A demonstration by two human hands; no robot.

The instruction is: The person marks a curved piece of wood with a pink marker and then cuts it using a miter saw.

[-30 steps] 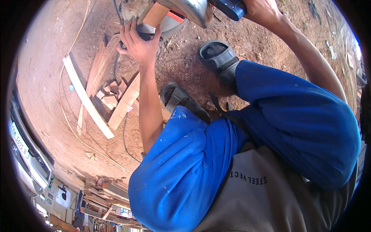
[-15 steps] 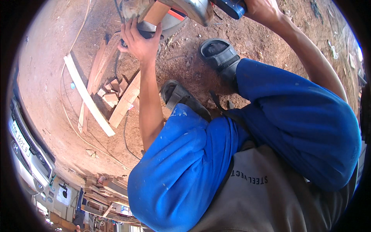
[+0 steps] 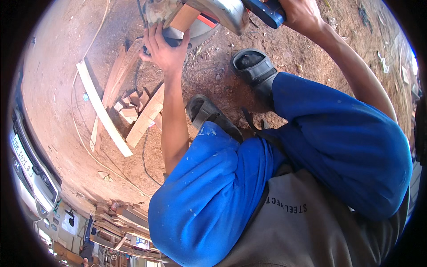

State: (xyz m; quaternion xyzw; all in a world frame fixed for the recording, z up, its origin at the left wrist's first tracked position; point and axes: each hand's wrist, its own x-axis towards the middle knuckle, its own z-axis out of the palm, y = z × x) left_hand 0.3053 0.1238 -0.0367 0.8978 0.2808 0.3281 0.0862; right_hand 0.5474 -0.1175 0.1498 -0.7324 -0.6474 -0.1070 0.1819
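At the top of the head view stands a cut-off saw with a rounded metal guard, partly outside the picture. A short block of wood lies on it, left of the guard. My left hand is closed over a dark part at the saw's near left edge, thumb and fingers on either side, just below the block. To the right, my right hand grips the saw's dark blue handle, with part of the grip beyond the upper edge. The blade's edge is hidden by the guard.
Left of my forearm lie long boards and a pile of small wood offcuts on the dirt ground. A thin cable runs past them. My sandalled feet are near the saw. A parked car and stacked lumber are at the lower left.
The view has shifted very slightly, so the saw and boards sit a little lower and to the right. Both hands keep their holds.
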